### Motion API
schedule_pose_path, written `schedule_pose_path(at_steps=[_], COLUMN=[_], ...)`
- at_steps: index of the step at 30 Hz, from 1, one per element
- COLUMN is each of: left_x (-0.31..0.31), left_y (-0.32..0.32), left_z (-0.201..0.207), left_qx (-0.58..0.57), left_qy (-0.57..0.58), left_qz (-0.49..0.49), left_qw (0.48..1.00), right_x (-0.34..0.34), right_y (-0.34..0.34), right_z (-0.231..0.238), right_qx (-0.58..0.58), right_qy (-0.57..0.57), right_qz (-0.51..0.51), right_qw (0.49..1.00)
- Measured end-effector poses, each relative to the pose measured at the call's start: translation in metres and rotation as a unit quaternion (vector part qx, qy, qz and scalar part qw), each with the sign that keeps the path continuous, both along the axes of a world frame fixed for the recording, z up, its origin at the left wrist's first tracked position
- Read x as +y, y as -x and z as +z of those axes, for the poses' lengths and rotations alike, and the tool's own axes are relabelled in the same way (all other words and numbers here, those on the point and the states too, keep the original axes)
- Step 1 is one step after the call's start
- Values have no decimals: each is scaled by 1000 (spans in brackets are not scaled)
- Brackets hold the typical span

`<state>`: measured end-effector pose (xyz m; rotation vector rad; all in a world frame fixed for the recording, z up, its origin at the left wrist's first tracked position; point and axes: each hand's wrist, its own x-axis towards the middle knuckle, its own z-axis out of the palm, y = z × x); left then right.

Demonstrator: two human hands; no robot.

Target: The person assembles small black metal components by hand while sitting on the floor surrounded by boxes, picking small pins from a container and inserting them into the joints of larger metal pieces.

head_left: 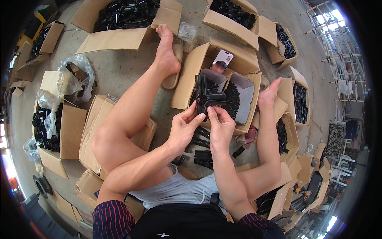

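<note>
Between both hands is a black pipe connector [203, 96] with several tubular arms, one pointing up and one out to the right. My left hand [183, 128] pinches its lower left side with thumb and fingers. On the lower right, my right hand [221, 128] grips the same piece. Just beyond it stands an open cardboard box [190, 81] holding two grey trays [247, 91] of small black parts. A phone [222, 59] leans at the box's far side. Below the hands lie more black tubular parts [203, 158], partly hidden by my arms.
Open cartons of black parts surround me, including a large box [115, 42] at the far left and another [234, 32] at the far right. A carton [73, 127] with plastic bags [75, 79] stands left. Metal racks [338, 51] line the right side. My bare legs flank the middle box.
</note>
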<state>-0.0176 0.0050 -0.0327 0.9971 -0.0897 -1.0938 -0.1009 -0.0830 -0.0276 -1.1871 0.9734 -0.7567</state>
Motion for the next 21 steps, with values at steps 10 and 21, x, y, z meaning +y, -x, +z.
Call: schedule_pose_path(at_steps=[10, 21], left_x=[-2, -2], left_y=[0, 3], left_z=[1, -8], left_qx=[0, -9], left_qy=[3, -25], left_qz=[11, 7], left_qw=[1000, 1000], right_x=[-5, -13], right_y=[1, 7], right_z=[-2, -3], right_qx=[34, 72], right_qy=[0, 8], right_qz=[37, 64], right_qw=[999, 995])
